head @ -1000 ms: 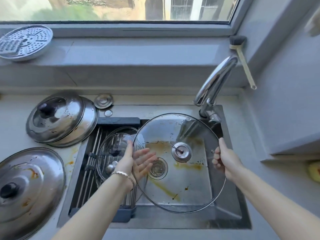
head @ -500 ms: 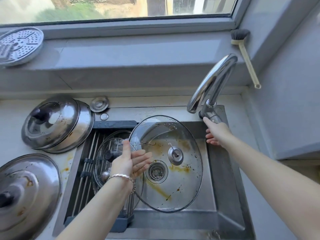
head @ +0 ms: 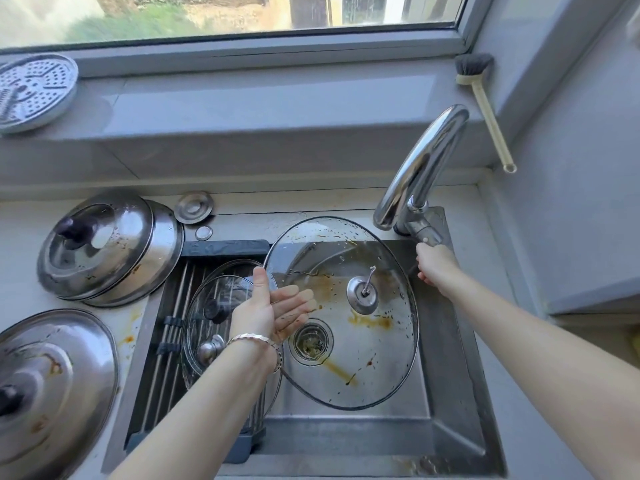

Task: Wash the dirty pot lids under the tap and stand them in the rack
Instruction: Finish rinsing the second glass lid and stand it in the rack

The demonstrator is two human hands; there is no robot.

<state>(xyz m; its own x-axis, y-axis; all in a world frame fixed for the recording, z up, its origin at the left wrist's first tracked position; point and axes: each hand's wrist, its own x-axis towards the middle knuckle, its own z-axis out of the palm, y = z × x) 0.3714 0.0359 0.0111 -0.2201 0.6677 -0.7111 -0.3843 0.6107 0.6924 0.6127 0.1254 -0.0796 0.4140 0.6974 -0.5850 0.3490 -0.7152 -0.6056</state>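
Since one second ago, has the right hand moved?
Yes. The right hand left the right rim of the glass lid and went up toward the back right corner of the sink, where it now meets the tap lever.

A perforated metal steamer plate (head: 34, 90) lies at the far left of the windowsill (head: 259, 98), below the window (head: 225, 15). A dish brush (head: 485, 105) with a pale handle is set head-up against the wall in the right corner. A small round metal disc (head: 193, 207) sits on the tabletop (head: 20, 237), with a smaller ring (head: 203, 233) just beside it.
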